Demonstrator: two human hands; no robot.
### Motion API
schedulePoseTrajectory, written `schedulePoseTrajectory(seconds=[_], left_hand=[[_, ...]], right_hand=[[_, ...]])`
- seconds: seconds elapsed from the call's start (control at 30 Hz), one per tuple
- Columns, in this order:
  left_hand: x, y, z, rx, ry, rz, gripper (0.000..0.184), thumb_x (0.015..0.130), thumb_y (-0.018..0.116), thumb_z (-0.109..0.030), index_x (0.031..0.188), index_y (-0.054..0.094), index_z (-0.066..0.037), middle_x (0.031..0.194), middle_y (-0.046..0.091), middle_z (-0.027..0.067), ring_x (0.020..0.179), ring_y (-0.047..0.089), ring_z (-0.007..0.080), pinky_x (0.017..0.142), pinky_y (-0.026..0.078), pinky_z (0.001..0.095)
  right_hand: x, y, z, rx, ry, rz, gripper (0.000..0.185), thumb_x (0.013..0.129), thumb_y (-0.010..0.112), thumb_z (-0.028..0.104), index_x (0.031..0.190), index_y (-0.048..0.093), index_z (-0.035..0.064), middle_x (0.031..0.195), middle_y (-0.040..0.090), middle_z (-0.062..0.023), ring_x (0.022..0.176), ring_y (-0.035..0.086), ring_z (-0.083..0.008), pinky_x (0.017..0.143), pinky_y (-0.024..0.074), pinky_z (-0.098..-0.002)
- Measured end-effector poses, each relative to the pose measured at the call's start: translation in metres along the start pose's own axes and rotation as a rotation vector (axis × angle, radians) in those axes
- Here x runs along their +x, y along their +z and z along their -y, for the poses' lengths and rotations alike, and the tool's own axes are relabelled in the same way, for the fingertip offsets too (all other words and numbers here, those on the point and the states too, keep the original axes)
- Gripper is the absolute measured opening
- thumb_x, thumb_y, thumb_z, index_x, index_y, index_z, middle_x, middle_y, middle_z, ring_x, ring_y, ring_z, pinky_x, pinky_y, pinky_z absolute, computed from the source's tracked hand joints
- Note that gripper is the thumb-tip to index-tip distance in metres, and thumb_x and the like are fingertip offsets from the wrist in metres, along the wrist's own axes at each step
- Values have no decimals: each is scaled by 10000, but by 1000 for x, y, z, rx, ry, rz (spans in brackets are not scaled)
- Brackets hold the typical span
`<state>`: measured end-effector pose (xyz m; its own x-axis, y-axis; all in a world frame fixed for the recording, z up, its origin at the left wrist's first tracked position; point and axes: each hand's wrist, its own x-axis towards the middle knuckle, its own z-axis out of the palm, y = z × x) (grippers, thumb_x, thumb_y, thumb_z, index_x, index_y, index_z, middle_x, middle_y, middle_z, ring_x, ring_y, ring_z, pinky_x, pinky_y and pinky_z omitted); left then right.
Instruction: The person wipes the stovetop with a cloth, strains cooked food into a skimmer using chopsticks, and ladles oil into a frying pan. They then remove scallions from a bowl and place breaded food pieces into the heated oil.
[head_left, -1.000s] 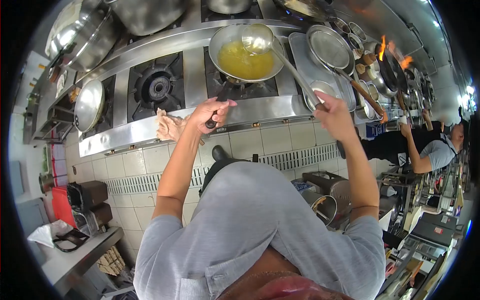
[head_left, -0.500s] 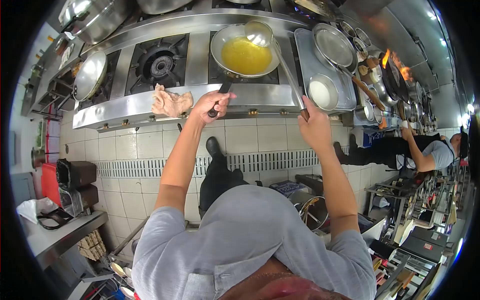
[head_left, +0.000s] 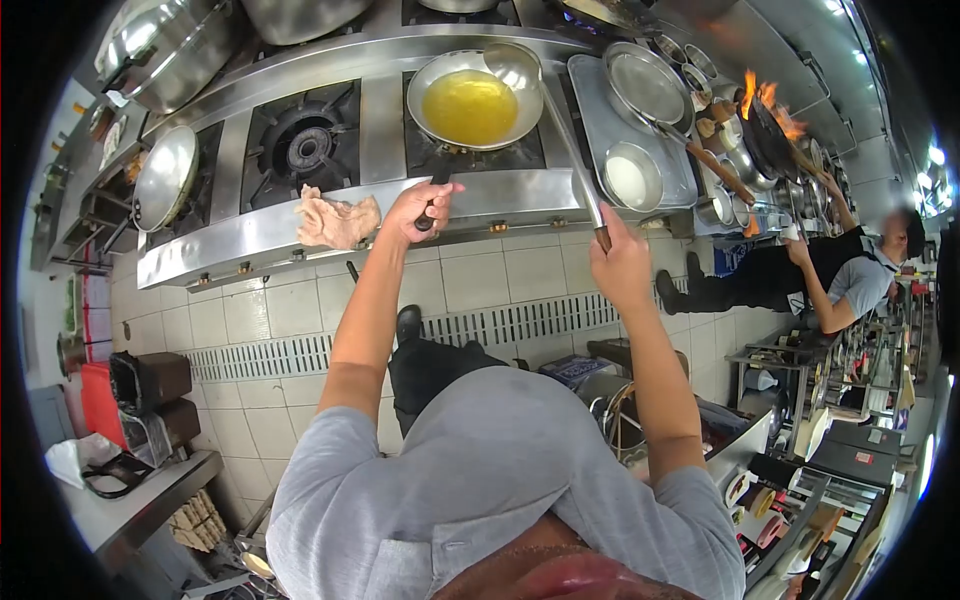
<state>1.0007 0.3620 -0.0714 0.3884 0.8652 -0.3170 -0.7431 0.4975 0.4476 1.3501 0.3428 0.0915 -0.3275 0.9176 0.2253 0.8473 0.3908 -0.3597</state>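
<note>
My left hand [head_left: 414,213] is closed around the dark handle [head_left: 432,200] of a frying pan [head_left: 417,112] on a burner. Yellow liquid [head_left: 470,107], apparently oil or egg, lies in the pan. In my right hand [head_left: 622,266] is the brown grip of a long-handled metal ladle [head_left: 570,140]. The ladle's bowl [head_left: 512,66] is at the pan's upper right rim; whether it touches the rim I cannot tell. A crumpled pinkish cloth [head_left: 337,217] lies on the stove's front ledge, left of my left hand.
An unlit burner [head_left: 308,150] and a tilted pan [head_left: 167,180] are to the left. At right, a tray [head_left: 590,85] bears a strainer [head_left: 650,85] and a pot of white contents [head_left: 630,178]. Beyond, a co-worker [head_left: 840,265] stands by a flaming wok [head_left: 770,140].
The whole view has shifted slightly. Both my hands keep their grips, and the ladle stays at the pan's upper right. The co-worker's flames look larger, with an arm now reaching to the wok.
</note>
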Motion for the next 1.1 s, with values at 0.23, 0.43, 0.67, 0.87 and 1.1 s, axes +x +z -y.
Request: schedulePoseTrajectory(seconds=[0.23, 0.43, 0.67, 0.87, 1.1], left_hand=[[-4, -5, -12, 69, 1, -47, 271, 954, 669, -139, 1142, 571, 29, 647, 510, -57, 452, 443, 38, 404, 367, 241], [-6, -8, -14, 46, -14, -36, 262, 950, 674, -137, 1132, 569, 18, 652, 508, -52, 458, 451, 43, 405, 380, 245], [-7, -5, -9, 34, 5, -65, 287, 968, 652, -145, 1177, 545, 19, 662, 504, -53, 464, 430, 38, 414, 349, 237], [-8, -1, -10, 12, -14, -65, 293, 982, 628, -148, 1213, 545, 13, 668, 504, -58, 470, 427, 32, 434, 364, 238], [-8, -1, -12, -22, -63, -15, 387, 971, 669, -251, 1253, 565, -7, 702, 536, -29, 515, 468, 71, 477, 384, 251]], right_hand=[[2, 24, 11, -25, -4, -60, 572, 800, 667, 61, 1363, 565, 83, 1041, 691, -189, 895, 674, -407, 774, 544, -514], [5, 39, 22, -62, -4, -56, 572, 811, 673, 70, 1371, 556, 93, 1021, 690, -170, 858, 683, -393, 725, 555, -506], [3, 42, 36, -33, 66, -28, 564, 795, 674, 42, 1348, 570, 83, 999, 685, -199, 863, 671, -418, 736, 543, -508], [2, 54, 39, 123, 88, -68, 534, 789, 683, 41, 1316, 594, 57, 993, 693, -205, 835, 673, -422, 760, 544, -489], [10, 56, 50, 392, 294, 45, 478, 793, 700, 34, 1257, 609, -32, 883, 713, -177, 757, 688, -326, 718, 542, -402]])
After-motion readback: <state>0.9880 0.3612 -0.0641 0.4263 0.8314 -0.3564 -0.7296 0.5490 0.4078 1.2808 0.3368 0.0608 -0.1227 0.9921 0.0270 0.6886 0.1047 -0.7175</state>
